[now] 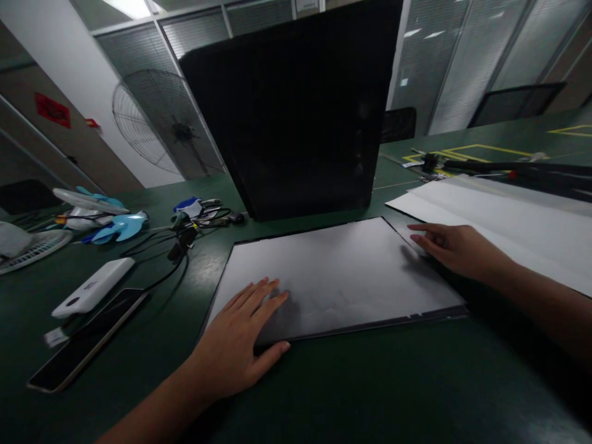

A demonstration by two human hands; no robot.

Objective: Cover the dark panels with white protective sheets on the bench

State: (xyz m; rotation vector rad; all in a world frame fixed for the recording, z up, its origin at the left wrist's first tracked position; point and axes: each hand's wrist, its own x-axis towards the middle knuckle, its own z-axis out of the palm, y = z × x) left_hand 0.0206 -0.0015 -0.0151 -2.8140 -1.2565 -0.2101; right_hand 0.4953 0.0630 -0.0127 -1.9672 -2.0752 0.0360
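Observation:
A thin rectangular panel (333, 277) with a whitish-grey face and a dark border lies flat on the green table (361, 394). My left hand (240, 339) rests at its near left corner, fingers spread over the face and thumb along the front edge. By the right edge of the panel is my right hand (446, 246), raised slightly and casting a shadow on the face. Its index finger and thumb come close together while the other fingers curl; whatever is between them is too small to make out. White sheets (513, 216) lie to the right of this hand.
A large black panel (305, 117) stands upright behind. Left lie a phone (92, 339), a white power bank (95, 287), a cable (169, 277) and blue fan blades (120, 227). Dark equipment (531, 169) lies at the far right. A standing fan (152, 123) is at the back.

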